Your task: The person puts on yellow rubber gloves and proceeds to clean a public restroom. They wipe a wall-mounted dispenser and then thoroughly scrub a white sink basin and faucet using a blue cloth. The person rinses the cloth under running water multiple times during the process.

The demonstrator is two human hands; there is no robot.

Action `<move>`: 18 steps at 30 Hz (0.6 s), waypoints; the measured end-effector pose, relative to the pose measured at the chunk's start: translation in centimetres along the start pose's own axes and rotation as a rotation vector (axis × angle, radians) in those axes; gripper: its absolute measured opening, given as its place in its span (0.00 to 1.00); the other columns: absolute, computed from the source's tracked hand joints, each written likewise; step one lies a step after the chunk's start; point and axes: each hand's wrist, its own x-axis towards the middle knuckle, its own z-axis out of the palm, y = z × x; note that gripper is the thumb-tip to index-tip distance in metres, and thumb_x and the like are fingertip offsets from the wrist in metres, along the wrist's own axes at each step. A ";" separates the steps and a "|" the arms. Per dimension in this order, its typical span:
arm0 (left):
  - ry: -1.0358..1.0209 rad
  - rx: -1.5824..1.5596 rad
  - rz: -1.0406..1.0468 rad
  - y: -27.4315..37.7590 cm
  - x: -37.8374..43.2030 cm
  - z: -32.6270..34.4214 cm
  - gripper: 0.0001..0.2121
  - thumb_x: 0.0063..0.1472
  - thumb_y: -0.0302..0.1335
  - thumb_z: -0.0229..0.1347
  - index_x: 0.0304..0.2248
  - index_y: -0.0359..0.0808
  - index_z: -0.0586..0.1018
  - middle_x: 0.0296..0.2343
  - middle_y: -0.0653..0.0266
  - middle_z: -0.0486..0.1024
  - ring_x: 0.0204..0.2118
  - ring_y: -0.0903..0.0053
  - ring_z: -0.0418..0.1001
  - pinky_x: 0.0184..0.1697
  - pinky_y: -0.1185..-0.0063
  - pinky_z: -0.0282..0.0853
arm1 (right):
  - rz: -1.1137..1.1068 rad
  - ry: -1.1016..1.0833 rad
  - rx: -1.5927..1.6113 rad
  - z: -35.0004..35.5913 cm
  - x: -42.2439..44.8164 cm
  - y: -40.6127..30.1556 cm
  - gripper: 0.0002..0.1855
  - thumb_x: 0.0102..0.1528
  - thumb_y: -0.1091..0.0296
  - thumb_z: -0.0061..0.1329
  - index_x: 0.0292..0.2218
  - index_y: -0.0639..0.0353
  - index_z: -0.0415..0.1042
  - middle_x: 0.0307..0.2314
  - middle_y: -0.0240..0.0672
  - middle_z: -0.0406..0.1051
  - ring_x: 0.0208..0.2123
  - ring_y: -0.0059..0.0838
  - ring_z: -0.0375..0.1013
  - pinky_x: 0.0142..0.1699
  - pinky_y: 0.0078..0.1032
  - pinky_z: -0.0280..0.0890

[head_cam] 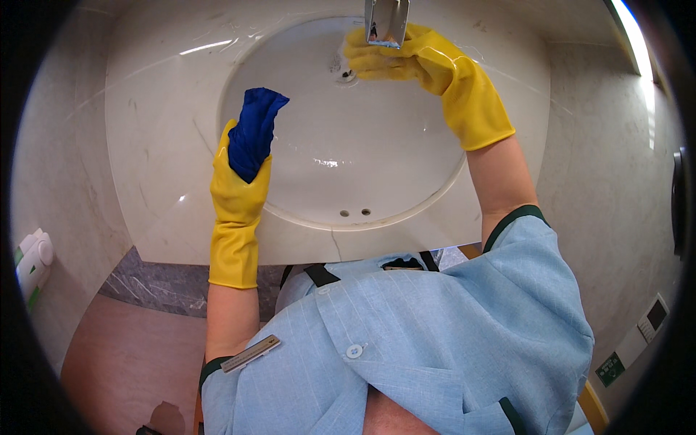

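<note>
My left hand (244, 179), in a yellow rubber glove, holds a bunched blue cloth (254, 130) over the left rim of a white oval washbasin (348, 163). At the top of the view my right hand (397, 57), gloved the same way, reaches under and beside a chrome faucet (387, 22). Its fingers extend to the left near the drain (346, 75) and look blurred, perhaps by water. Part of that hand is hidden behind the faucet; no object shows in it.
A pale stone countertop (163, 163) surrounds the basin, its front edge close to my body. Walls stand at both sides. A white and green dispenser (35, 263) hangs at the left; a wall panel (652, 318) and a green sign (610, 370) are at the right.
</note>
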 end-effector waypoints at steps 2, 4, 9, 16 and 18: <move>0.025 0.068 0.035 0.3 0.0 -0.1 0.33 0.54 0.21 0.68 0.58 0.30 0.70 0.56 0.46 0.73 0.56 0.55 0.75 0.59 0.70 0.70 | -0.017 -0.007 -0.056 0.1 -0.4 -0.1 0.29 0.63 0.58 0.53 0.57 0.72 0.69 0.52 0.55 0.73 0.51 0.49 0.79 0.61 0.39 0.72; 0.017 0.072 0.040 0.5 0.0 -0.2 0.33 0.54 0.21 0.68 0.58 0.30 0.70 0.56 0.46 0.73 0.55 0.55 0.75 0.59 0.70 0.70 | -0.021 0.040 -0.017 0.3 -0.8 -0.2 0.28 0.63 0.60 0.52 0.58 0.72 0.68 0.52 0.55 0.73 0.51 0.49 0.78 0.61 0.39 0.72; 0.009 0.027 0.008 0.7 0.2 -0.2 0.33 0.54 0.21 0.68 0.58 0.30 0.70 0.56 0.45 0.73 0.55 0.56 0.76 0.58 0.71 0.70 | -0.018 0.082 0.008 0.5 -1.5 -0.5 0.27 0.64 0.64 0.49 0.59 0.71 0.66 0.53 0.55 0.72 0.51 0.50 0.78 0.62 0.39 0.71; -0.002 0.016 -0.027 0.7 0.3 -0.3 0.33 0.54 0.21 0.68 0.59 0.30 0.70 0.54 0.46 0.74 0.54 0.57 0.77 0.57 0.71 0.71 | -0.038 0.050 0.032 -0.2 -1.6 -0.5 0.29 0.64 0.61 0.51 0.59 0.72 0.65 0.54 0.57 0.72 0.51 0.50 0.78 0.62 0.39 0.71; -0.006 0.016 -0.025 0.7 0.3 -0.3 0.33 0.54 0.21 0.68 0.59 0.30 0.70 0.53 0.46 0.75 0.54 0.57 0.77 0.57 0.71 0.71 | -0.047 0.039 0.049 -0.4 -1.6 -0.5 0.28 0.64 0.62 0.51 0.59 0.72 0.65 0.53 0.56 0.72 0.51 0.50 0.78 0.62 0.39 0.71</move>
